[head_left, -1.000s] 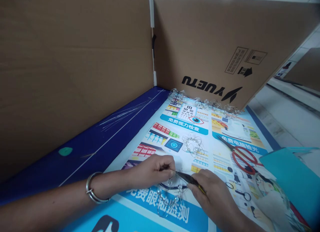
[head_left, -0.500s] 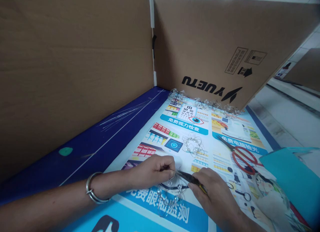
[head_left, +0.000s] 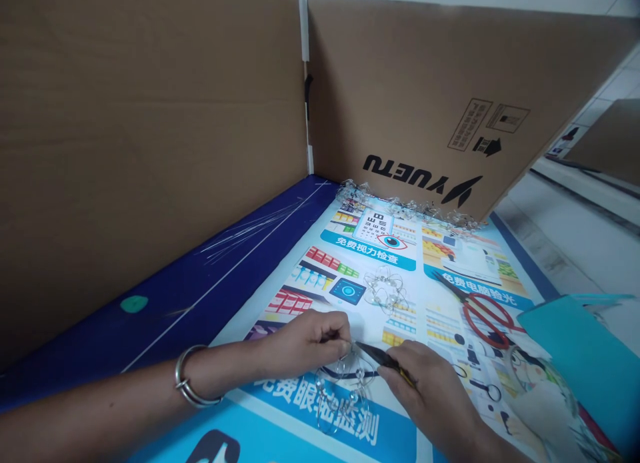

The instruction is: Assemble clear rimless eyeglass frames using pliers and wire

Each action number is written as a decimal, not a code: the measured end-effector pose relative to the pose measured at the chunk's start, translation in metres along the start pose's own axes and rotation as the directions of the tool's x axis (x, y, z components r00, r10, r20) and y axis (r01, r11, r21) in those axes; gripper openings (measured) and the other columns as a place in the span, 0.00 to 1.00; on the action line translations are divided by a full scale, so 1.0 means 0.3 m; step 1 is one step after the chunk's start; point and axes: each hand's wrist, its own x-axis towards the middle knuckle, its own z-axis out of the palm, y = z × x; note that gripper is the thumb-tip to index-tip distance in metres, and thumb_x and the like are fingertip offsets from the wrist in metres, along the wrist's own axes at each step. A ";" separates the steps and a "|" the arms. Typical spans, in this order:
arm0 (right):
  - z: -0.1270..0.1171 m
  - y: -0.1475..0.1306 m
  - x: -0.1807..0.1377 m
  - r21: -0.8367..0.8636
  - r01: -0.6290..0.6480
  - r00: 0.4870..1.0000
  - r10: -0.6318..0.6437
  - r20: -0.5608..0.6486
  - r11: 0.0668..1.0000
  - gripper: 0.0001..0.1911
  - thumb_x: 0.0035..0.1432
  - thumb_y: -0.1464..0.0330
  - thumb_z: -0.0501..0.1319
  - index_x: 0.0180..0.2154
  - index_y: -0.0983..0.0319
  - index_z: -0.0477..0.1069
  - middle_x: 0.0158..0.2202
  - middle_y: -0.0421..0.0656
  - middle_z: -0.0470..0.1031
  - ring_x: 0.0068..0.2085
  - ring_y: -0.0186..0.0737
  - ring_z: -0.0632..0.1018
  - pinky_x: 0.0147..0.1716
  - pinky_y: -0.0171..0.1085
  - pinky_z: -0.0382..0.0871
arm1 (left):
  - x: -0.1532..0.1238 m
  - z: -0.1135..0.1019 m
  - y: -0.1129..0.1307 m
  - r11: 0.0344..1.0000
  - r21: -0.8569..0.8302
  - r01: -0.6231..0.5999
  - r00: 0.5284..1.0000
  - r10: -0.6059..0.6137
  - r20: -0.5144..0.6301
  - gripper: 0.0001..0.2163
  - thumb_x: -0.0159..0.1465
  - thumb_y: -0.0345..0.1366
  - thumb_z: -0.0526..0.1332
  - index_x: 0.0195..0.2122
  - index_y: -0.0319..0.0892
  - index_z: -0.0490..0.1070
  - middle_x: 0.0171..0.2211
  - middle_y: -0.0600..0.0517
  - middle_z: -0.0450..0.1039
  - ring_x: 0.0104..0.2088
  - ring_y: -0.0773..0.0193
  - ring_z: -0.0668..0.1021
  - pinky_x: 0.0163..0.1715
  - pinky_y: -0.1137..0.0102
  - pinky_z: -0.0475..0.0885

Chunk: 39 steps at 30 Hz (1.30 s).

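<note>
My left hand [head_left: 320,343], with a silver bangle on its wrist, pinches the upper end of a beaded wire piece [head_left: 340,400]. Thin looped wires and clear beads of that piece hang below the fingers over the printed sheet. In my right hand [head_left: 430,383] is a pair of pliers [head_left: 383,358], its dark jaws pointing left at the wire beside my left fingertips. Whether the jaws clamp the wire is too small to tell. Farther off lies a ring-shaped beaded wire piece [head_left: 386,290], flat on the sheet.
Red-handled scissors [head_left: 487,316] lie at the right, near a turquoise box [head_left: 585,356] and a clear plastic bag [head_left: 545,416]. Cardboard walls [head_left: 415,70] stand at the left and back. More beaded wire pieces [head_left: 415,210] line the back wall. Loose straight wires [head_left: 250,230] rest on the blue strip.
The pliers' tip has shifted very slightly to the right. The left hand stays in place with the beaded wire piece, and the view has tilted a little.
</note>
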 end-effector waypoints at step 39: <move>-0.067 0.023 0.003 -0.662 0.361 0.789 -0.594 -0.159 0.657 0.14 0.58 0.78 0.49 0.42 0.68 0.69 0.30 0.46 0.70 0.33 0.42 0.67 0.34 0.42 0.58 | -0.007 0.001 0.011 0.997 0.076 0.024 1.000 -0.025 0.012 0.05 0.62 0.31 0.52 0.29 0.39 0.64 0.23 0.57 0.61 0.24 0.71 0.63 0.23 0.76 0.59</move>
